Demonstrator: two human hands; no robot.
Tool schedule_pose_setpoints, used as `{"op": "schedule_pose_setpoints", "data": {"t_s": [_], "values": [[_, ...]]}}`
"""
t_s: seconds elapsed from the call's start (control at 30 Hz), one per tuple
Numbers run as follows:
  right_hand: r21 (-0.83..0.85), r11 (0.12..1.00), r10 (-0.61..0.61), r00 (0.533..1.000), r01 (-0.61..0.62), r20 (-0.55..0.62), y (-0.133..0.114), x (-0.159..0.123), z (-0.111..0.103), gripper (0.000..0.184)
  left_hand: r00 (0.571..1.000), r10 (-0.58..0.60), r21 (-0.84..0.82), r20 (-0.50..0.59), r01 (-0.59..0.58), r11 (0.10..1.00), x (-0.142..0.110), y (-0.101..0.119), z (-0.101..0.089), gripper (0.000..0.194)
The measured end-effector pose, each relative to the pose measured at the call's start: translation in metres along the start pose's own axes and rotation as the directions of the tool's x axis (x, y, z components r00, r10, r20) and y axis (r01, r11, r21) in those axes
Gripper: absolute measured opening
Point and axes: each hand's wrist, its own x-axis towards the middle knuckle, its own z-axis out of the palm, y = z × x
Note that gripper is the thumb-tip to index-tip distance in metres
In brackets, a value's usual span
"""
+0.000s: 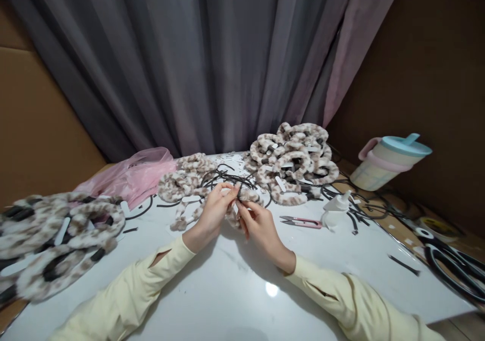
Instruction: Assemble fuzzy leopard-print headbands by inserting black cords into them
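My left hand [212,207] and my right hand [261,226] meet over the middle of the white table, fingertips nearly touching. Both are closed in a pinch on a fluffy white-and-brown spotted ring [248,195], partly hidden behind the fingers. Something small and pale shows between the fingertips, too small to name. Just behind the hands lies a bundle of thin black cords [231,178]. More spotted fluffy pieces [176,185] lie to the left of it, one with a white tag [191,198].
Fluffy rings are heaped at the back right [293,161] and left [56,230]. Pink thread snips [301,222], a white bottle [335,210] and black cord scraps lie right. Farther right are large scissors [454,265] and a lidded cup [386,164]. A pink plastic bag [132,172] lies left.
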Motion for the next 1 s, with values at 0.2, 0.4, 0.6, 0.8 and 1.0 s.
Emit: {"op": "schedule_pose_setpoints", "data": {"t_s": [0.2, 0.4, 0.6, 0.8, 1.0], "values": [[-0.075, 0.997, -0.043, 0.992, 0.034, -0.115, 0.009, 0.005, -0.003, 0.028, 0.998, -0.048, -0.08, 0.039, 0.051, 0.995, 0.0, -0.001, 0.001, 0.037], [-0.053, 0.999, -0.009, 0.994, 0.003, -0.111, 0.016, 0.008, 0.001, 0.029, 0.99, -0.119, -0.107, 0.07, 0.126, 0.986, -0.011, 0.002, 0.007, 0.037], [0.007, 1.0, 0.02, 0.995, -0.02, -0.093, 0.016, 0.008, 0.001, 0.035, 0.999, 0.024, 0.008, 0.045, -0.024, 1.0, -0.015, 0.002, 0.01, 0.037], [0.107, 0.994, 0.028, 1.0, -0.029, 0.005, 0.001, -0.004, 0.0, 0.042, 0.982, 0.166, 0.219, 0.088, -0.182, 0.959, -0.015, 0.001, 0.005, 0.029], [0.2, 0.98, 0.006, 0.997, -0.021, 0.072, -0.009, -0.012, -0.004, 0.04, 0.911, 0.411, 0.542, 0.024, -0.358, 0.761, -0.006, 0.002, -0.003, 0.011]]}}
